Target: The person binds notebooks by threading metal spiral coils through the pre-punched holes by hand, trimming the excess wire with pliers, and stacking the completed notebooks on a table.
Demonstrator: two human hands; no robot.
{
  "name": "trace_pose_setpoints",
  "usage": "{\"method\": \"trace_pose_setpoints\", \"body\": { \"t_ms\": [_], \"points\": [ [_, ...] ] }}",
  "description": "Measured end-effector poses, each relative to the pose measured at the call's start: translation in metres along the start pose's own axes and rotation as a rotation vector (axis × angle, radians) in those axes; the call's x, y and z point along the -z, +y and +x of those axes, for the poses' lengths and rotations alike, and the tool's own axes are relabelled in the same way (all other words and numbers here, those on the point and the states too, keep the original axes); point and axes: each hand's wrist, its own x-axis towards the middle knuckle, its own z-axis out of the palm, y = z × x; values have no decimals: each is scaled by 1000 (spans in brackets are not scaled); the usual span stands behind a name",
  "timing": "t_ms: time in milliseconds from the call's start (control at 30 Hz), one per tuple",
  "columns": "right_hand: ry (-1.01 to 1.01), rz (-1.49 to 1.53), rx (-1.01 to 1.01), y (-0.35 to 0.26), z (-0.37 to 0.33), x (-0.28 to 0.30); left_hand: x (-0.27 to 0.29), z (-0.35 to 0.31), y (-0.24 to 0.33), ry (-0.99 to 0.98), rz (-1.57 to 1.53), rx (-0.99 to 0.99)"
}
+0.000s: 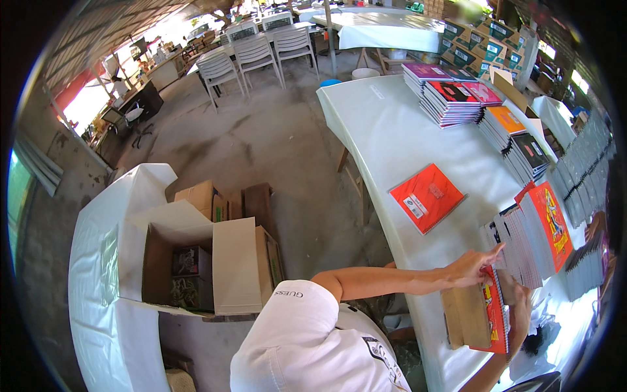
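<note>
White-sleeved shirt fills the bottom of my feed, closest to the lens, its left arm reaching across to the work. Between the two hands is a red-covered spiral notebook with yellow lettering, standing against a brown cardboard piece — box wall or loose sheet, I can't tell — at the near end of the white-covered table. Its long axis runs roughly near to far, so I judge its handling by where each hand meets it: the left hand at its far end, the right hand along its right side, neither clearly nearer. I read the left as half open, index finger pointing at the neighbouring books; whether it grips, I can't tell. The right is partly curled at the edge, its hold hidden from me.

Just beyond stands a row of notebooks fronted by a red cartoon cover. Another red notebook lies flat by itself farther up the table — then stacked notebooks, with cartons behind. Leftward, well apart, sits an open cardboard box.
</note>
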Motion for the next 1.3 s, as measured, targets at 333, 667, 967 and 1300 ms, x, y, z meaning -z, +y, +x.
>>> {"method": "trace_pose_setpoints", "body": {
  "t_ms": [333, 667, 967, 1300],
  "points": [
    [277, -626, -34, -2, -81, -4, 19, 27, 10, -488, -214, 81],
    [646, -1086, -7, 82, -179, -17, 26, 14, 7, -466, -386, 61],
    [701, -1153, -42, 84, -212, -31, 26, 20, -2, -522, -363, -3],
    [738, -1182, -59, 89, -226, -33, 17, 27, -3, -571, -358, -71]
  ]
}}
